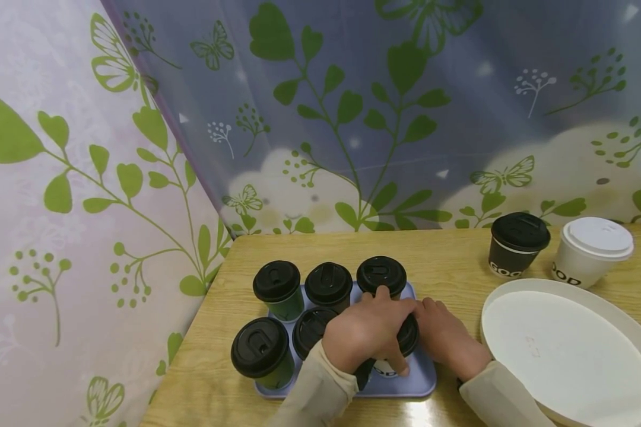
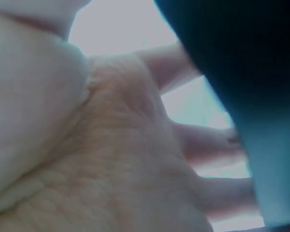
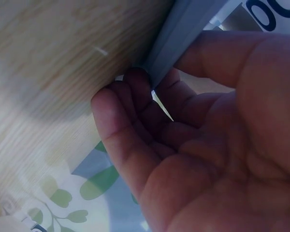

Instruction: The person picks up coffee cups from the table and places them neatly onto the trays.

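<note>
A light purple tray (image 1: 423, 375) on the wooden table carries several paper coffee cups with black lids. My left hand (image 1: 365, 329) grips the front right cup (image 1: 408, 337), thumb at the near side and fingers across the far side. In the left wrist view, fingers (image 2: 210, 142) of that hand reach a dark, blurred shape. At the tray's right side, my right hand (image 1: 448, 338) pinches the rim (image 3: 176, 46), with fingers curled beneath and the thumb above, as the right wrist view shows. A back right cup (image 1: 381, 275) stands just beyond the left fingertips.
On the right lies a large round white tray (image 1: 582, 350). Behind it stand a black cup (image 1: 518, 243) with a black lid and a white cup (image 1: 593, 252) with a white lid. A patterned curtain (image 1: 320, 118) hangs behind the table (image 1: 203, 362).
</note>
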Demonstrator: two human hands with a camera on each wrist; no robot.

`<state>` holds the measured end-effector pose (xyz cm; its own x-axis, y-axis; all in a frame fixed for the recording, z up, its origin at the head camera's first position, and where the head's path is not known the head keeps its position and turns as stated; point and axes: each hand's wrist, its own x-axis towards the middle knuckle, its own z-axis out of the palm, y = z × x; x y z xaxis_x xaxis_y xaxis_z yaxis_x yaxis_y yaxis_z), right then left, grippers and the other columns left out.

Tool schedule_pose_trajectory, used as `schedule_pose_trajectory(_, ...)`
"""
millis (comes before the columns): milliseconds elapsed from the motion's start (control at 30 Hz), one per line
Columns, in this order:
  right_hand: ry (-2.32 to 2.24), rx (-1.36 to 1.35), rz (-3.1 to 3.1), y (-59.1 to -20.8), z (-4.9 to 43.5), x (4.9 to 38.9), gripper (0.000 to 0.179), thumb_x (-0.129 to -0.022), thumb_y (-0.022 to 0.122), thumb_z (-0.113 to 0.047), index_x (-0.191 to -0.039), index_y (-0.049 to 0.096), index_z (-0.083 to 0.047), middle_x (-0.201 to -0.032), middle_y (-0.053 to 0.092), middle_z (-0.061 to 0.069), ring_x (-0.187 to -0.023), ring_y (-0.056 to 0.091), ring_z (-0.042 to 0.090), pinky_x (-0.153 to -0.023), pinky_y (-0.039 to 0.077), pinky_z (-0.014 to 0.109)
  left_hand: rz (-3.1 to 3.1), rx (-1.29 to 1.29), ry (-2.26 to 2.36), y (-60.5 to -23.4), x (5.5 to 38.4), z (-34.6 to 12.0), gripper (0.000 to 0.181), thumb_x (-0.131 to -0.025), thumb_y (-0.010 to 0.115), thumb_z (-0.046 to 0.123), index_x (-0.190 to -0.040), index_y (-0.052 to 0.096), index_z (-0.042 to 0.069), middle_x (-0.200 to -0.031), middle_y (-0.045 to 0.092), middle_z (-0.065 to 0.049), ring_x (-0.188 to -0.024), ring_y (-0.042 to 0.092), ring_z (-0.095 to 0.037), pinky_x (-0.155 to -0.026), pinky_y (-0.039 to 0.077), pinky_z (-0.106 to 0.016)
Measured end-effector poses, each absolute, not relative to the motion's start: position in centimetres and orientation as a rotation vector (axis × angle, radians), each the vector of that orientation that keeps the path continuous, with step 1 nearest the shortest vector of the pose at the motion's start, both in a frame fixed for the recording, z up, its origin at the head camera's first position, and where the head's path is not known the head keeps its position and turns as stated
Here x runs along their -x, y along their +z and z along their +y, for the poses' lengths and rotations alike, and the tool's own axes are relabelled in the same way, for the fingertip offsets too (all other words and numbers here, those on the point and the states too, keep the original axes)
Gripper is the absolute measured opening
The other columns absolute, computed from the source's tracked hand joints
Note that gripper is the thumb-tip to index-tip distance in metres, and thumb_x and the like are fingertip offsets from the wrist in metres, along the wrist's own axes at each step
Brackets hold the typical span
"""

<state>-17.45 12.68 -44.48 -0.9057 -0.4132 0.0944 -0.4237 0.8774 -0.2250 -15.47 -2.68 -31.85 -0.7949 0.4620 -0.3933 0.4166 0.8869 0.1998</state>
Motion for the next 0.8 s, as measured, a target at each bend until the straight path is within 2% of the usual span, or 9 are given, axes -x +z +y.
schedule_pose_trajectory(333,0.376,-0.662,-3.016,-44.2,12.6,17.5,0.020,-0.095,0.065,-0.004,-0.114,0.063,0.002,-0.096,0.059,0.016,-0.090,0.056,0.034,-0.085,0.048,0.052,2.630,-0.663,0.131,-31.7,15.3,-3.1,0.089,-0.072,0.097,0.038,-0.148,0.051,0.041,-0.139,0.050,-0.007,-0.124,0.054,-0.033,-0.082,0.054,-0.041)
schedule_pose_trajectory(667,0.540,-0.547,-3.077,-43.9,12.7,17.3,0.026,-0.098,0.064,-0.006,-0.123,0.062,-0.001,-0.092,0.053,0.017,-0.084,0.054,0.035,-0.070,0.052,0.053,2.676,-0.673,0.206,-31.6,14.8,-3.7,0.088,-0.070,0.098,0.036,-0.146,0.055,0.039,-0.133,0.053,-0.007,-0.114,0.059,-0.028,-0.078,0.054,-0.039)
schedule_pose_trajectory(800,0.501,-0.519,-3.066,-43.6,12.8,17.1,0.017,-0.097,0.063,-0.003,-0.112,0.060,0.004,-0.089,0.052,0.019,-0.082,0.054,0.037,-0.066,0.053,0.053,2.688,-0.676,0.253,-31.2,14.4,-4.2,0.086,-0.070,0.098,0.036,-0.145,0.056,0.036,-0.131,0.054,-0.007,-0.108,0.058,-0.024,-0.077,0.053,-0.037)
